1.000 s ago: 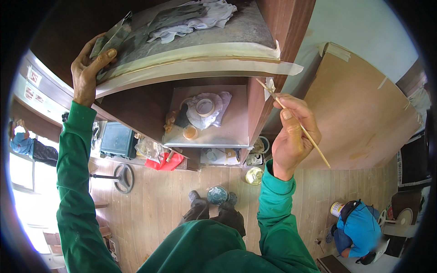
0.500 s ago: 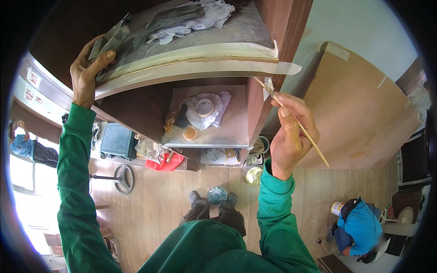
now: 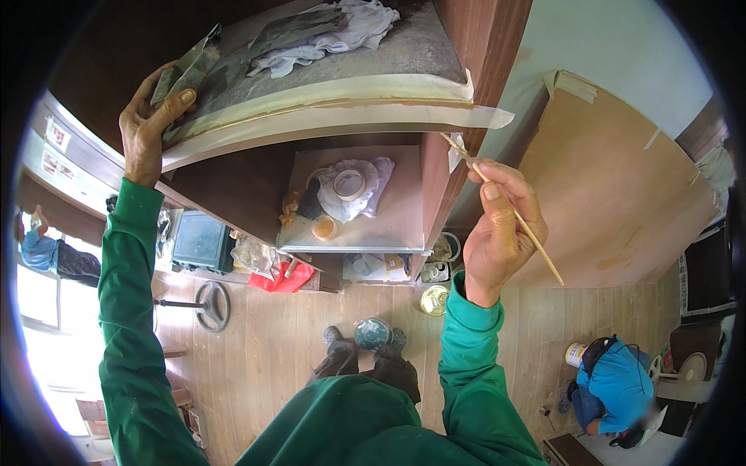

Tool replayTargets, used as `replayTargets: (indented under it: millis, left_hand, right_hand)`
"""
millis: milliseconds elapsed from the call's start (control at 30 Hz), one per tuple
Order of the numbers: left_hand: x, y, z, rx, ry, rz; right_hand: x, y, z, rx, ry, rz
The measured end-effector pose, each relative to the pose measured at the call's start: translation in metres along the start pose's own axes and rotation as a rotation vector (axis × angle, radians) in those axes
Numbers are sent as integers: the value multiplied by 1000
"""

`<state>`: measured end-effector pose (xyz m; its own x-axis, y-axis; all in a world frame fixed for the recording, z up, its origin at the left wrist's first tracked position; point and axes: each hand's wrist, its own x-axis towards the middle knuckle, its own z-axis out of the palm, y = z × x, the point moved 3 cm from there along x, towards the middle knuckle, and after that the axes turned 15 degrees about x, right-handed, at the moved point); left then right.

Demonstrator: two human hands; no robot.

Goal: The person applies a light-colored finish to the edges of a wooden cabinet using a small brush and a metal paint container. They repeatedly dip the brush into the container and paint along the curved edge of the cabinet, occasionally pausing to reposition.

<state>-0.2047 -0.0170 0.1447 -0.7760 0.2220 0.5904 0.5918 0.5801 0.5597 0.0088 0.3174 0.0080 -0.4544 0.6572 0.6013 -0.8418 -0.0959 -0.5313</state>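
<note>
We are not making out what the grey folded piece (image 3: 198,64) at upper left is, since our left hand (image 3: 149,128) is covering its lower part, thumb and fingers pinching it; the upper shelf (image 3: 423,54) is running out at the top edge. Our right hand (image 3: 499,233), right of centre, is pinching a thin wooden stick (image 3: 538,245) between thumb and fingers, hiding a short part of it, and we are not managing to tell whether its tip is touching the cabinet. The stick is slanting, its long axis running from upper left to lower right, its tip pointing to the upper left. We are counting one stick, one tape roll (image 3: 349,199) and one small pot (image 3: 324,227) near the centre, one bucket (image 3: 373,334) between two shoes (image 3: 332,335) at lower centre, and two other people (image 3: 622,384), one at far left, one at lower right
</note>
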Motion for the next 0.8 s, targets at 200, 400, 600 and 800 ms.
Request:
replayTargets:
  millis: [200, 400, 600, 800]
  left_hand:
    - [1, -1, 0, 3, -7, 6]
    - [1, -2, -1, 1, -2, 15]
    - [1, -3, -1, -7, -1, 21]
    - [-2, 0, 0, -25, -26, -3]
  right_hand:
    - [1, 1, -2, 11, 3, -24]
    - [1, 2, -6, 13, 30, -20]
    - [0, 1, -4, 48, -18, -49]
    - [-4, -3, 0, 12, -22, -7]
